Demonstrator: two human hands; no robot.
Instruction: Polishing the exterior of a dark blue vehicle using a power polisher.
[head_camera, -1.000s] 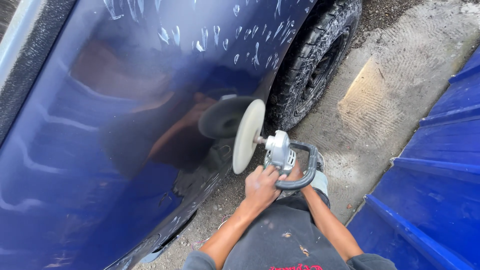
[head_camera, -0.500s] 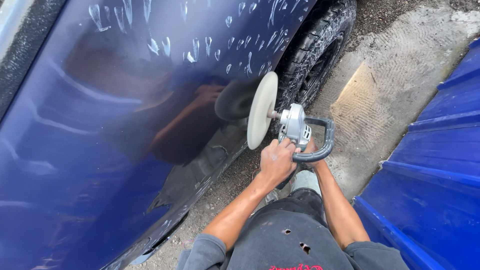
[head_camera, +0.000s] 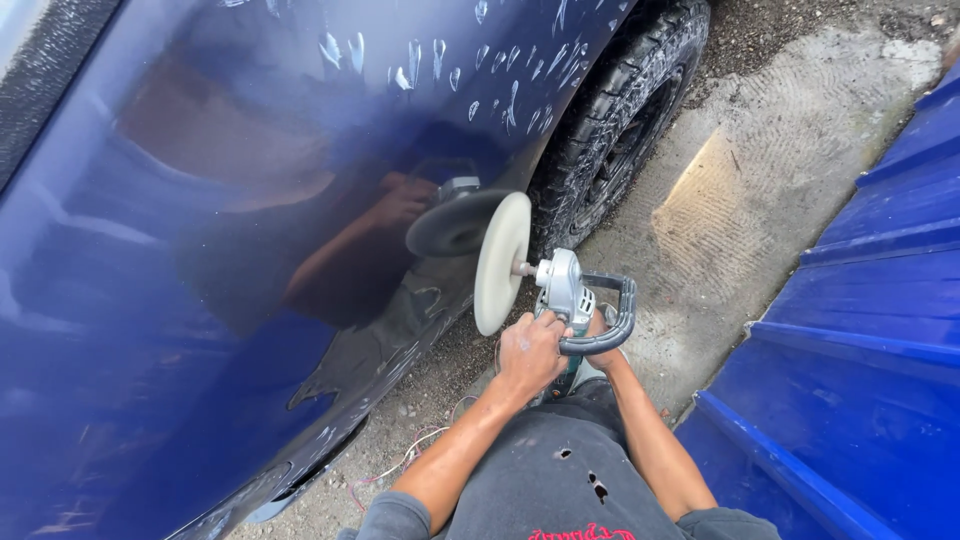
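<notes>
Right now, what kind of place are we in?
Probably an outdoor car-detailing or body-shop yard: a shiny blue car panel, a power polisher in both hands, rough concrete ground beside the tyre.

1. Both forearms reach forward from the bottom edge, bare, converging ahead of the torso.
2. Left hand (head_camera: 528, 352) is fisted, knuckles up, fingers curled in a grip.
3. Right hand (head_camera: 600, 330) sits just beside it, mostly hidden, fingers wrapped.
</notes>
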